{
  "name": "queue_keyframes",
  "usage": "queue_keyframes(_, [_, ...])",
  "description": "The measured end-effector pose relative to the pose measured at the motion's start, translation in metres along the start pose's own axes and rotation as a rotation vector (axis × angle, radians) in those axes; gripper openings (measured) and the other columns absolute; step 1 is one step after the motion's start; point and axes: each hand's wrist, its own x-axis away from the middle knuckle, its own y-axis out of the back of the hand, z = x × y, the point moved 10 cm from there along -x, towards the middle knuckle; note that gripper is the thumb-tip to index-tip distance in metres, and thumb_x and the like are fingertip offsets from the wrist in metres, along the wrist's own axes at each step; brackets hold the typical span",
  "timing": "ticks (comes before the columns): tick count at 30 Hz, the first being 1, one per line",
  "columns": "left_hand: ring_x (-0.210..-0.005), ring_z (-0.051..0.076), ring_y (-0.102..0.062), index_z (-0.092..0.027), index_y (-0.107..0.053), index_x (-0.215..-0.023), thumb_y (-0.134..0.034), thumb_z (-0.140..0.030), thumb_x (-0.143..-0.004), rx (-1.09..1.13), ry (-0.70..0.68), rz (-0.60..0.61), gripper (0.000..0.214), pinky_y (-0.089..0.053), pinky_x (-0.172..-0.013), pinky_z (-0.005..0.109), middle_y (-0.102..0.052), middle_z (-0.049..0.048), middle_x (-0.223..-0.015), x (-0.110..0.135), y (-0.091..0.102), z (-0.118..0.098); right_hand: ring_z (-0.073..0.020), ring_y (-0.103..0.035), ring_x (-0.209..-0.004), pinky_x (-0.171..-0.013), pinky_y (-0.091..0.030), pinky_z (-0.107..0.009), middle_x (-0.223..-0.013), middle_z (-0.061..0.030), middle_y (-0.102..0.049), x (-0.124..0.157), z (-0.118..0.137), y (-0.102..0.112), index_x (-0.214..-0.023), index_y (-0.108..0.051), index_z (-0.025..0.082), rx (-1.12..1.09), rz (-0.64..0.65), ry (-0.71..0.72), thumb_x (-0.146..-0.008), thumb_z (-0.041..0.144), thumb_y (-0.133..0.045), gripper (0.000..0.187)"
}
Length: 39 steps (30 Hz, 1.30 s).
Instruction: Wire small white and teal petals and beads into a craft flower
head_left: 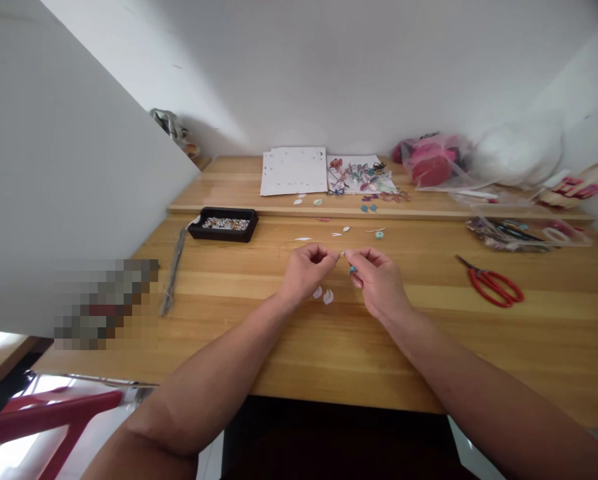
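Observation:
Above the middle of the wooden table, my left hand [309,268] and my right hand [376,277] meet fingertip to fingertip, both closed in a pinch. Between them shows a tiny pale piece [343,254], too small to name. Something small and blue [353,270] peeks out under my right fingers; its kind is hidden. Just below my hands lie two white leaf-shaped cutouts [328,297]. Beyond them are a few more thin white cutouts [303,239] and a small round teal piece [379,235].
A black tray of beads [223,224] sits left, beside a bundle of grey wires [173,273]. Red-handled scissors [496,287] lie right. On the raised back ledge are white sheets [295,171], colourful wire-like flowers [361,177] and plastic bags [436,163]. A clear tray [529,227] holds tools.

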Motion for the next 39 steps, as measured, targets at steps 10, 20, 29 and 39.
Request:
queue_keyframes(10, [-0.064,0.013,-0.060,-0.014,-0.072,-0.075,-0.066,-0.045,-0.086,0.055,-0.002,0.019,0.033,-0.048,-0.065,0.027,-0.069,0.0047,-0.069,-0.004,-0.001,0.008,-0.0044,-0.037,-0.046,-0.041,-0.024,-0.021,-0.058,0.0041,-0.052,-0.003,0.000,0.001,-0.059,-0.060,0.018,0.016,-0.006,-0.013,-0.060,0.029,-0.084,0.027])
queue_keyframes(20, [-0.065,0.013,-0.059,-0.014,-0.075,-0.086,-0.058,-0.040,-0.094,0.067,0.003,-0.009,0.032,-0.046,-0.061,0.025,-0.071,0.0071,-0.077,-0.005,0.005,0.010,-0.0037,-0.033,-0.046,-0.041,-0.023,-0.021,-0.058,0.0052,-0.051,-0.004,0.003,0.002,-0.060,-0.060,0.018,0.008,0.001,-0.032,-0.058,0.030,-0.085,0.027])
queue_keyframes(29, [-0.063,0.010,-0.056,-0.014,-0.075,-0.100,-0.062,-0.031,-0.090,0.082,0.019,0.013,0.024,-0.043,-0.058,0.023,-0.070,0.0046,-0.081,-0.005,0.002,0.011,-0.0031,-0.033,-0.045,-0.042,-0.022,-0.021,-0.057,0.0056,-0.051,-0.005,0.002,0.004,-0.061,-0.062,0.017,-0.002,0.005,-0.051,-0.058,0.031,-0.086,0.028])
queue_keyframes(39, [-0.056,0.011,-0.053,-0.013,-0.074,-0.078,-0.063,-0.056,-0.089,0.054,-0.026,-0.046,0.045,-0.046,-0.059,0.025,-0.063,0.0025,-0.063,-0.006,0.010,0.007,-0.0024,-0.030,-0.043,-0.040,-0.021,-0.022,-0.058,0.0063,-0.048,-0.010,0.011,0.009,-0.060,-0.059,0.018,-0.021,-0.009,-0.041,-0.056,0.030,-0.086,0.030])
